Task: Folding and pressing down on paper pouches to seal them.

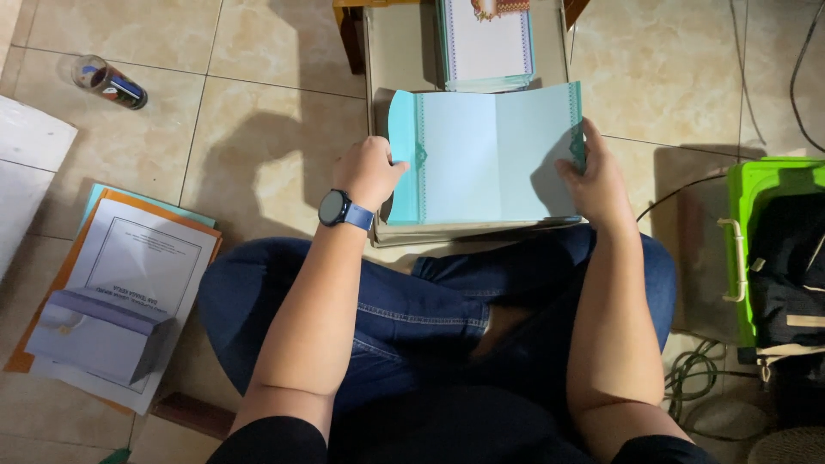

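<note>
Far left, on beige tiled floor (pixel 258 146): small clear cylindrical jar with dark contents (pixel 109 82), lying on its side, well apart from everything else. Below it, loose stack of white printed sheets over orange and teal folders (pixel 129 283), with a folded pale card resting on top.

Centre: left hand (pixel 369 170), dark wristwatch with blue strap (pixel 344 210) on the wrist, clenched on the curled left edge of a pale turquoise folded paper card with patterned border strips (pixel 485 155). Card held open and upright above a shallow beige cardboard box (pixel 400 51); further stack of white-faced, teal-edged cards (pixel 486 43) lying in the box behind it. Crossed legs in blue jeans (pixel 412 309) beneath.

Right hand (pixel 593 176) pinching the card's right edge, thumb on the inner face.

Far right: bright green plastic crate (pixel 741 249) holding dark fabric; coiled green cable (pixel 692 374) on floor near the knee.

Risks, as judgement: left edge already bowed, so tighter squeeze likely to crease or crack the fold; uneven pull between hands could tear at the border. Dim light may hide misalignment. Knee shift could nudge the box.
</note>
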